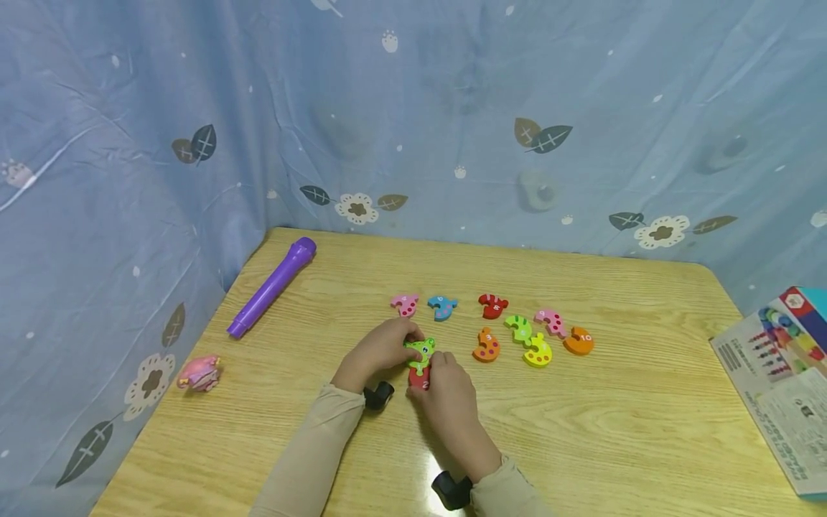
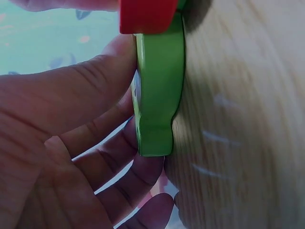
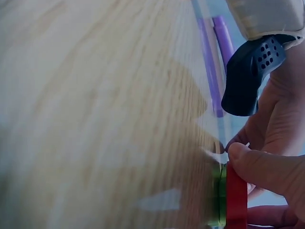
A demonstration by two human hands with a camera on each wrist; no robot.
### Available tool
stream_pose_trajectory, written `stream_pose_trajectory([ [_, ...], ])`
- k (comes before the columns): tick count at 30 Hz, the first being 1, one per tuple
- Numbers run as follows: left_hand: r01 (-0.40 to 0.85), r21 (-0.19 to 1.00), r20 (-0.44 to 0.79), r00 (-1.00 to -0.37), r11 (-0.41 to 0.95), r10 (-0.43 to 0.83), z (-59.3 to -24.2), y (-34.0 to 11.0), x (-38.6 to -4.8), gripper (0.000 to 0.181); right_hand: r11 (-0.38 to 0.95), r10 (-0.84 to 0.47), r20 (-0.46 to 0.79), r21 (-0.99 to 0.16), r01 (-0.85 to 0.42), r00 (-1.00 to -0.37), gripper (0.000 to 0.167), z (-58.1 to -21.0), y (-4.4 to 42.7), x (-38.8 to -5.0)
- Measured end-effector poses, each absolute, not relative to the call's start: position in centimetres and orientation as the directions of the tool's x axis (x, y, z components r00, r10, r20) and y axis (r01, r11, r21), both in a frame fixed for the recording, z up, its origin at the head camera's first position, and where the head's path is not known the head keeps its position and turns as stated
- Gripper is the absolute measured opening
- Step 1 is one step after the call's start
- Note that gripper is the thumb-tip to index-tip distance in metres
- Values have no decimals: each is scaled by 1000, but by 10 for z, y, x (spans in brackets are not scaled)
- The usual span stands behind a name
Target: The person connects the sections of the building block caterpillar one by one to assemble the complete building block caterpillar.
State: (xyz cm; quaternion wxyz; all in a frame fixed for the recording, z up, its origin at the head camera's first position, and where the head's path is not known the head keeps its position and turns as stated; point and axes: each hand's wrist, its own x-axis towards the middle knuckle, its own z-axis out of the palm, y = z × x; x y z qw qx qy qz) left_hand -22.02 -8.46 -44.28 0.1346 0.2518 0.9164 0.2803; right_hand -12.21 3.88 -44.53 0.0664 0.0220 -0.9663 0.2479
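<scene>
The left hand (image 1: 381, 348) is pinching a green head piece (image 1: 421, 347) on the desk (image 1: 646, 409), its thumb pressing the top face. The right hand (image 1: 452, 402) is gripping a red piece (image 1: 418, 378) marked 2, which is meeting the green one and sitting slightly higher. Beyond them, a pink piece (image 1: 407, 306) and a blue piece (image 1: 443, 309) are lying apart; an orange piece (image 1: 487, 347) marked 3 is lying to the right. A purple microphone (image 1: 271, 289) is resting at the left, a pink toy (image 1: 199, 374) nearer.
</scene>
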Motion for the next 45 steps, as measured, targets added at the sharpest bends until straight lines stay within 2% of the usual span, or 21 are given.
stream_pose_trajectory([
  [7, 364, 587, -124, -842, 723, 525, -443, -86, -220, 25, 900, -25, 74, -432, -55, -997, 61, -446, 39, -123],
  [11, 358, 592, -131, -842, 722, 524, -443, -86, -218, 27, 896, -74, 55, -434, -91, -996, 69, -439, 57, -127],
  [14, 366, 595, -122, -839, 716, 530, -443, -85, -218, 27, 905, -111, 94, -403, -139, -989, 65, -431, 84, -136],
  [18, 376, 594, -117, -834, 711, 539, -444, -84, -218, 27, 941, -113, 135, -303, -149, -984, 55, -424, 121, -149],
  [21, 374, 594, -121, -834, 712, 539, -446, -85, -219, 27, 959, -110, 102, -251, -133, -989, 56, -424, 141, -156],
  [24, 366, 590, -129, -837, 720, 531, -447, -86, -218, 28, 960, -129, 40, -247, -134, -991, 60, -427, 150, -161],
  [29, 350, 594, -134, -844, 724, 519, -448, -87, -216, 30, 941, -203, -7, -278, -193, -979, 63, -433, 148, -166],
  [36, 351, 596, -129, -846, 722, 518, -447, -88, -214, 30, 925, -233, 45, -297, -236, -971, 35, -435, 141, -165],
  [45, 375, 587, -107, -843, 717, 528, -444, -86, -216, 29, 886, -304, 132, -326, -331, -944, 48, -424, 120, -135],
])
